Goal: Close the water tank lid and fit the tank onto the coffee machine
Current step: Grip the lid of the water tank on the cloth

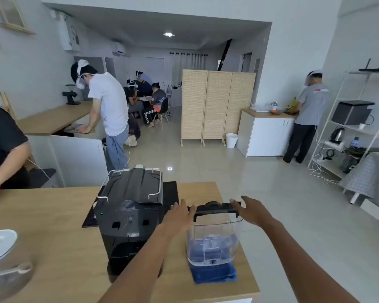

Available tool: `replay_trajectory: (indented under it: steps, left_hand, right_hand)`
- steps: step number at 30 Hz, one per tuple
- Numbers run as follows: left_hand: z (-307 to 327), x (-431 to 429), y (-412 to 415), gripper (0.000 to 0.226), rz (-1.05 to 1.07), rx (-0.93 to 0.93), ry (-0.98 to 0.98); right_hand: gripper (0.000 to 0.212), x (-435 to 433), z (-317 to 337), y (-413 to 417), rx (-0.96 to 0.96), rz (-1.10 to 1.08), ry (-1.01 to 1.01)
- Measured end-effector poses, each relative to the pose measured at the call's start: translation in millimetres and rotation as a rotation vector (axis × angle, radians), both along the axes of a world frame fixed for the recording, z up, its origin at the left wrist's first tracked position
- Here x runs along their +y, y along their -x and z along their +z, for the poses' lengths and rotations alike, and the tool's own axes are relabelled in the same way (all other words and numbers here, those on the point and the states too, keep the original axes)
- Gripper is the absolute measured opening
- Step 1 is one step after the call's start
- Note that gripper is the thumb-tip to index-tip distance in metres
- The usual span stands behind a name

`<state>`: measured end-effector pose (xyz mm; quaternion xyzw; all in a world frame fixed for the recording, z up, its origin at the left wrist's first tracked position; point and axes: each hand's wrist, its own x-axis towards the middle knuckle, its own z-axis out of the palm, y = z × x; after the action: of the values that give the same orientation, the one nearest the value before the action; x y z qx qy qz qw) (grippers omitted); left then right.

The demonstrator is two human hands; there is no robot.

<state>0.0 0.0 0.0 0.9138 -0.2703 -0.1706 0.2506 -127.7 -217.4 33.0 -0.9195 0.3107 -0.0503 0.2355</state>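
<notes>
On the wooden counter (53, 215), left of the fingers of both hands, stands the coffee machine (129, 215), its back turned toward the person, so the bay that takes the tank faces them; that placing probably lets the tank slide in from this side. It sits on a dark mat (171, 191) whose far corner shows just beyond the left fingertips.

Directly below and between the two sets of fingers stands the tank (213, 241), clear, upright and apart from the machine, resting on a folded blue cloth (214, 276), likely there to catch drips. Whether it holds water cannot be told; the blue tint may only be the cloth showing through.

Its black lid (214, 208) stands raised at the tank's far rim, not yet down, with one hand at each end.

The left hand (179, 215) reaches to the lid's left end, fingers (182, 204) slightly spread and extended, touching or nearly touching it, not clamped. The right hand (249, 209) mirrors it at the right end, fingers (235, 203) apart, thumb toward the lid, also unclosed. Two hands at opposite ends suggest an even push to swing the lid shut without skewing the hinge.

Closing comes first, by my judgement; fitting the tank follows.
</notes>
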Motion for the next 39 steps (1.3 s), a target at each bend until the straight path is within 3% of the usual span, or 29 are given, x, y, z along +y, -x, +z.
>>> replay_trajectory:
  steps: [6,12,16,21,26,30,39]
  left_hand:
    - [-3,-9,4,0.069,0.108,-0.01,0.038]
    - [-7,-10,1,0.069,0.137,0.062,0.112]
    - [-11,-7,0,0.055,0.106,0.117,0.246]
    - [-19,-8,2,0.055,0.161,0.132,0.352]
    - [-20,-10,1,0.063,0.194,0.186,0.36]
    - [-20,-10,-4,0.051,0.244,0.252,0.314]
    - [-14,-10,-8,0.047,0.197,0.273,0.393]
  right_hand:
    - [0.07,-12,-10,-7,0.057,0.011,-0.047]
    - [0.052,-12,-20,-6,-0.084,0.013,-0.133]
    - [0.043,-13,-25,-3,-0.159,0.03,-0.159]
    - [0.043,-14,-32,1,-0.248,0.028,-0.218]
    - [0.036,-15,-35,3,-0.278,0.047,-0.258]
    - [0.026,-18,-37,1,-0.253,0.104,-0.302]
    - [0.046,-25,-37,-2,-0.256,0.101,-0.386]
